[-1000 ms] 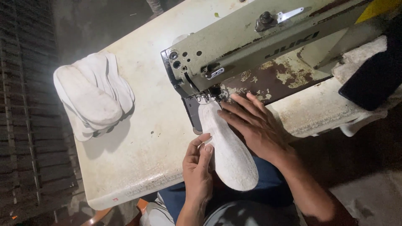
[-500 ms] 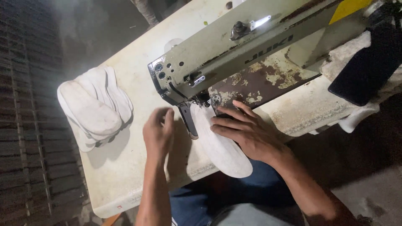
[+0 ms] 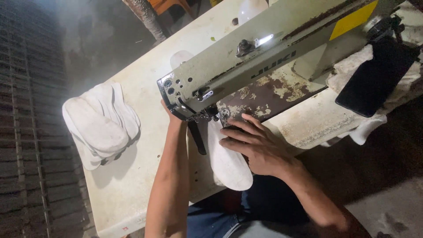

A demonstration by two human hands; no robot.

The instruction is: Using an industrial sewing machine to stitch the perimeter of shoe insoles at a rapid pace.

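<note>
A white shoe insole lies on the bed of an old pale-green sewing machine, its tip under the needle area and its heel end hanging over the table's front edge. My right hand lies flat on the insole with fingers spread, pinning it down beside the presser foot. My left forearm reaches up along the left of the insole. My left hand goes behind the machine's head end, so its fingers are hidden.
A pile of several white insoles lies at the left of the cream table. A black cloth hangs over white rags at the right. The machine's base plate is rusty. A dark floor lies to the left.
My left hand has left the insole's near edge and moved up to the machine's head, slipping behind it. My right hand stays pressed on the insole.
</note>
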